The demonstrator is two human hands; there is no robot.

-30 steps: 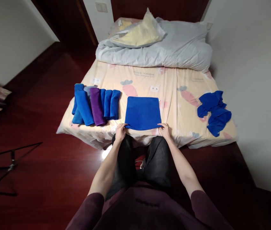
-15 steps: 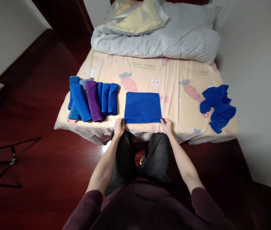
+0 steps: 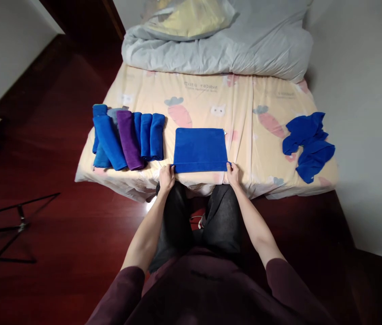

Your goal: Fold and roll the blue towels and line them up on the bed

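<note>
A flat blue towel (image 3: pixel 200 148) lies on the bed near its front edge, its near edge turned over into a narrow fold. My left hand (image 3: pixel 167 176) pinches the towel's near left corner. My right hand (image 3: pixel 233 173) pinches the near right corner. Both hands have their fingers closed on the cloth. To the left lies a row of several rolled towels (image 3: pixel 128 137), blue ones and one purple. A heap of loose blue towels (image 3: pixel 307 144) sits at the right side of the bed.
The bed (image 3: pixel 211 104) has a cream sheet with a carrot print. A grey duvet (image 3: pixel 218 49) and a pillow are bunched at its far end. Dark red wooden floor surrounds it, with a black stand (image 3: pixel 11 225) at the left. A white wall runs along the right.
The towel's near edge has been turned over into a narrow fold, making the towel shorter. Both hands stay at the near corners. The camera has tilted down a little.
</note>
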